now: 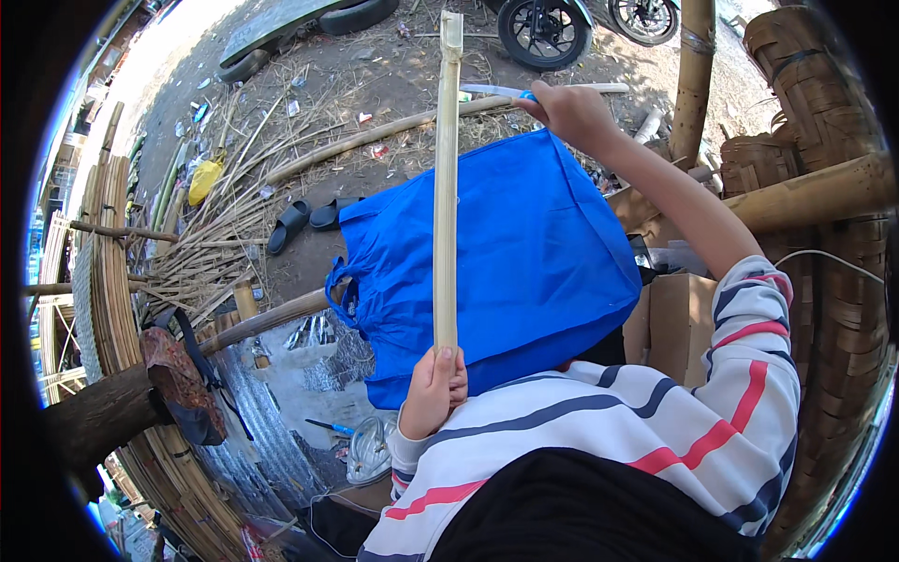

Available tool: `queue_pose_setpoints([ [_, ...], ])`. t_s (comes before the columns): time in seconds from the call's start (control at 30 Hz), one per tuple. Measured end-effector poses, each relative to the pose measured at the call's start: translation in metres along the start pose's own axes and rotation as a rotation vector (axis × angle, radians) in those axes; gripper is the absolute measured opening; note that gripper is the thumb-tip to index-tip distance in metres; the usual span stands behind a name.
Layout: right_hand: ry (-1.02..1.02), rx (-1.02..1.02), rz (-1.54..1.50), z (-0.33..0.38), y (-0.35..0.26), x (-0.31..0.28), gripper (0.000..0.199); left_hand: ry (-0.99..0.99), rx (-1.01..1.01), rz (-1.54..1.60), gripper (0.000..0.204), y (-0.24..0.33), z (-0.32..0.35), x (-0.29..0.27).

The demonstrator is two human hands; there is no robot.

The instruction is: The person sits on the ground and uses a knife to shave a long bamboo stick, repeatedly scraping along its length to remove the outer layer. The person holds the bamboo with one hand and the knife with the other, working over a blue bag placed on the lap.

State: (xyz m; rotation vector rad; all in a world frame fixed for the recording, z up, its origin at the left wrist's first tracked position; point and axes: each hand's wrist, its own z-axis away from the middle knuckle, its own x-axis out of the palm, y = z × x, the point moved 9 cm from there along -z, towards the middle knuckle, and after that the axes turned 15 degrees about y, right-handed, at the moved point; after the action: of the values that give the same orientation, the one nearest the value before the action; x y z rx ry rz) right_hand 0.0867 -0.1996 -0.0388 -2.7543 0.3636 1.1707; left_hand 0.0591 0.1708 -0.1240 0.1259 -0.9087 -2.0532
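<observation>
My left hand [433, 389] is closed around the lower end of a split bamboo strip [447, 206], which stands up in front of me with a node near its top. Farther out, my right hand [569, 114] grips a knife by its blue handle. The knife's pale blade [489, 90] points left toward the upper part of the strip; whether it touches the bamboo I cannot tell. A blue fabric bag [543, 248] is spread over my lap, behind the strip.
Dark slippers [289, 227] and scattered bamboo slivers [211, 245] lie on the ground. A bamboo post [693, 84] and woven bamboo rolls [805, 84] stand at right. Bundled strips [108, 244] and a hanging backpack [183, 375] are at left. Motorcycle wheels [543, 33] show beyond.
</observation>
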Motion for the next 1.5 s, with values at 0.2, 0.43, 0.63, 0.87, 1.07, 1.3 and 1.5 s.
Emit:
queue_pose_setpoints([
  [0.2, 0.005, 0.327, -0.149, 0.024, -0.023, -0.003, 0.041, -0.042, 0.010, 0.032, 0.032, 0.015, -0.006, -0.003],
  [0.43, 0.024, 0.551, -0.416, 0.033, -0.043, -0.018, 0.041, -0.216, -0.036, 0.232, 0.034, 0.021, -0.017, -0.008],
  [0.63, -0.032, 0.436, -0.432, 0.033, -0.064, -0.029, 0.040, -0.203, 0.020, 0.177, 0.034, 0.033, -0.027, -0.001],
  [0.87, -0.062, 0.463, -0.450, 0.032, -0.063, -0.036, 0.040, -0.151, 0.073, 0.115, 0.036, 0.036, -0.042, -0.002],
  [1.07, -0.147, 0.710, -0.443, 0.062, -0.037, -0.004, 0.047, -0.144, 0.085, 0.179, 0.035, 0.041, -0.058, -0.008],
  [1.3, -0.153, 0.682, -0.278, 0.169, -0.048, 0.047, 0.041, -0.133, 0.081, 0.265, 0.032, 0.055, -0.079, -0.026],
  [1.5, -0.308, 0.609, -0.363, 0.147, -0.059, 0.039, 0.040, -0.129, 0.054, 0.283, 0.031, 0.049, -0.082, -0.025],
])
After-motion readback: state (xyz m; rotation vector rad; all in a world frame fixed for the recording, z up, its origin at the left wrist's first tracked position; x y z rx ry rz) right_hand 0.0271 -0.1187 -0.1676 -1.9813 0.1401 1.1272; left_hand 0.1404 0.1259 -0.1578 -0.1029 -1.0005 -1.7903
